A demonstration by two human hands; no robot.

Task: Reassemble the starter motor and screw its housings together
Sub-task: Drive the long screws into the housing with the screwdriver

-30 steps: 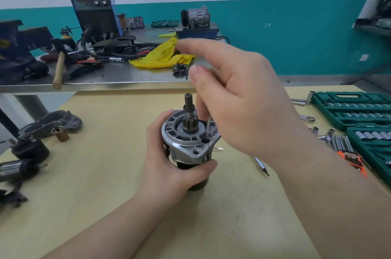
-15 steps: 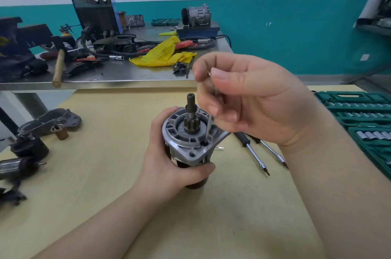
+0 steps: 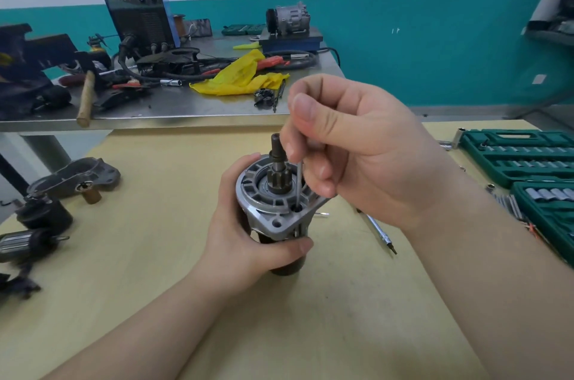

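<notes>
The starter motor (image 3: 273,208) stands upright on the wooden table (image 3: 155,255), silver flange on top, its dark pinion shaft (image 3: 277,159) pointing up. My left hand (image 3: 245,233) wraps round the motor body just below the flange. A thin long through bolt (image 3: 298,184) stands upright with its lower end in a flange hole. My right hand (image 3: 351,143) pinches the bolt's upper end between thumb and fingers; the bolt's head is hidden in the fingers.
A screwdriver (image 3: 379,232) lies on the table right of the motor. Green socket cases (image 3: 528,159) sit at the right edge. A grey nose housing (image 3: 74,177) and dark motor parts (image 3: 31,230) lie at left. A cluttered steel bench (image 3: 174,109) stands behind.
My right hand's fingers have curled tighter round the bolt's top, the thumb now upright. The bolt stays in the flange hole. My left hand keeps its hold on the motor.
</notes>
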